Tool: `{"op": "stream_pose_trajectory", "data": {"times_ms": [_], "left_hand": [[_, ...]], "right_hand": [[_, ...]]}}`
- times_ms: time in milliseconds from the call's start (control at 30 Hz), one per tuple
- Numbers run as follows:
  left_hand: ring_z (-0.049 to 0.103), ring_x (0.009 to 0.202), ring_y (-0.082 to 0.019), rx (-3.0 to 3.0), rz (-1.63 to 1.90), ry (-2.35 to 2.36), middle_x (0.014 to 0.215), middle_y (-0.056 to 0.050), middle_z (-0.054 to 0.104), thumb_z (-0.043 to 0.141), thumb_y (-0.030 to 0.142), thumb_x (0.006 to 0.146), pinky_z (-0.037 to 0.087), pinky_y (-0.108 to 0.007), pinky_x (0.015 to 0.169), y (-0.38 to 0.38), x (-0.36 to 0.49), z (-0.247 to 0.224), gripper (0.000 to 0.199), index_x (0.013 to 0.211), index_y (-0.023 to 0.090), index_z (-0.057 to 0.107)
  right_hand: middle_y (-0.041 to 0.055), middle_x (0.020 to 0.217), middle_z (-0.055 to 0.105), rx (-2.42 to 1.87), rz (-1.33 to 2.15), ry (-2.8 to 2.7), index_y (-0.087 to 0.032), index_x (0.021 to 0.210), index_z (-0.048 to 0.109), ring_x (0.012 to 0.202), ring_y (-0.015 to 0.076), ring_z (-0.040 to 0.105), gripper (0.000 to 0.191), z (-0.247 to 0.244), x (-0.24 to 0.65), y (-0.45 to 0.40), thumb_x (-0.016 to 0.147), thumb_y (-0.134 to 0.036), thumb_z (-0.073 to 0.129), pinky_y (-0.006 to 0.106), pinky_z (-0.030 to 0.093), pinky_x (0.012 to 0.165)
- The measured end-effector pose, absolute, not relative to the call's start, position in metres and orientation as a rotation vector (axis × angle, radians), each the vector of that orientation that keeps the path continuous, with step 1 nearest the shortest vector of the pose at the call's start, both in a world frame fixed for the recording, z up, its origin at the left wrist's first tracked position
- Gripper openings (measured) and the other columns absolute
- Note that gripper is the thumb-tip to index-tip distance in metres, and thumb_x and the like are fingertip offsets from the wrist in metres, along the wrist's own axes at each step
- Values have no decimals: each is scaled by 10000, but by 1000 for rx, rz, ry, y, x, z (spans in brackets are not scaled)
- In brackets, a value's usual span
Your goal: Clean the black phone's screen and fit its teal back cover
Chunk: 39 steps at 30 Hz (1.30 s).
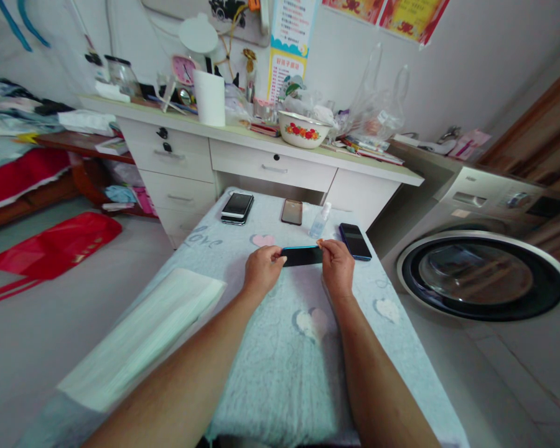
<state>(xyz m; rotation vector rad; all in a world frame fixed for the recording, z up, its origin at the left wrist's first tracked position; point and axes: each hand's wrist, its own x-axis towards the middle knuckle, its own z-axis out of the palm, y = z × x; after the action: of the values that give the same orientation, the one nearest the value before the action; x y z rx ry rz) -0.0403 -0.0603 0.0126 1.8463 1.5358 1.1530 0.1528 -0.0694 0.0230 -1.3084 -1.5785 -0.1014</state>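
A dark smartphone [302, 256] with a blue edge is held sideways over the table. Gripping its left end is my left hand [263, 269], thumb and fingers closed. My right hand [338, 266] pinches the other end; something small and orange at its fingertips is too small to name. Just beyond the phone stand a clear spray bottle [320, 222] and a brown translucent phone case [292, 212]. To the right of my right hand lies another dark phone [355, 241]. Two stacked phones [238, 206] rest at the table's far left corner.
A heart-patterned cloth covers the table [280, 373]. A folded pale cloth [144, 339] lies along its left side. Behind stands a white desk [261, 163] bearing a floral bowl [303, 130] and a paper roll [209, 98]. A washing machine [483, 274] is at right, a red bag [56, 246] on the floor at left.
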Motion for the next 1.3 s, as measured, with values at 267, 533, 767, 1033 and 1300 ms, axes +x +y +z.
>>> {"op": "stream_pose_trajectory", "data": {"times_ms": [267,533,767,1033,1300], "left_hand": [[640,746,-142,1845,1148,1545,814,-12,718,636,214,766,484,-256,758,-61,-40,13,88,820,204,705],[636,740,-141,1843,1136,1550,809,-10,718,631,209,761,481,-252,741,-61,-40,16,103,826,201,710],[633,741,-140,1855,1137,1555,807,-7,715,628,213,763,478,-252,752,-62,-41,14,93,813,203,706],[637,746,-142,1863,1132,1565,820,-9,719,632,208,765,480,-252,752,-61,-40,15,87,810,208,706],[636,739,-145,1853,1126,1557,808,-17,715,628,197,763,478,-255,745,-63,-40,18,89,810,194,704]], "right_hand": [[69,917,702,-1352,-135,-1556,-202,870,720,862,189,646,230,26,156,-70,891,-193,491,333,510,825],[77,934,702,-1366,-145,-1536,-189,889,726,890,197,646,243,23,161,-67,875,-172,484,343,506,850],[73,941,710,-1374,-150,-1523,-204,888,723,893,198,648,246,23,163,-67,883,-187,477,351,504,862],[74,944,715,-1380,-161,-1509,-200,874,721,900,197,648,232,21,168,-64,878,-192,489,344,504,856],[80,937,718,-1387,-183,-1489,-184,876,727,901,199,648,235,20,172,-64,879,-182,492,342,503,849]]}}
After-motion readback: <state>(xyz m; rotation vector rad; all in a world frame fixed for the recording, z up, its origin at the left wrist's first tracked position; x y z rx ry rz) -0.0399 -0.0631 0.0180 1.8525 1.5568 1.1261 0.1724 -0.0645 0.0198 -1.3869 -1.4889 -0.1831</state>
